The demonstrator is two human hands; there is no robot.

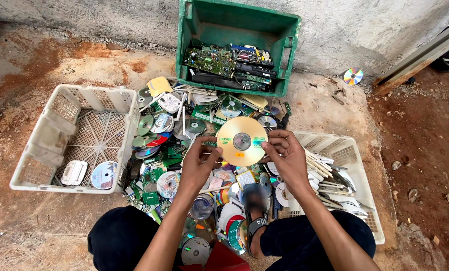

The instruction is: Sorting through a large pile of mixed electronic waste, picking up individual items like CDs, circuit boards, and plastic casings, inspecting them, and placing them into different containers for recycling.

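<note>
A gold-coloured disc [241,141] is held up flat between both hands, above a heap of discs and circuit boards [169,150] on the ground. My left hand [198,163] pinches its left edge. My right hand [285,158] grips its right edge with the fingertips. The disc's printed face points toward the camera.
A white lattice basket [44,145] at left holds a disc and a small white case. A white basket [357,173] at right holds flat white pieces. A green crate [284,37] with circuit boards stands against the wall. A lone disc [353,76] lies at the wall's foot.
</note>
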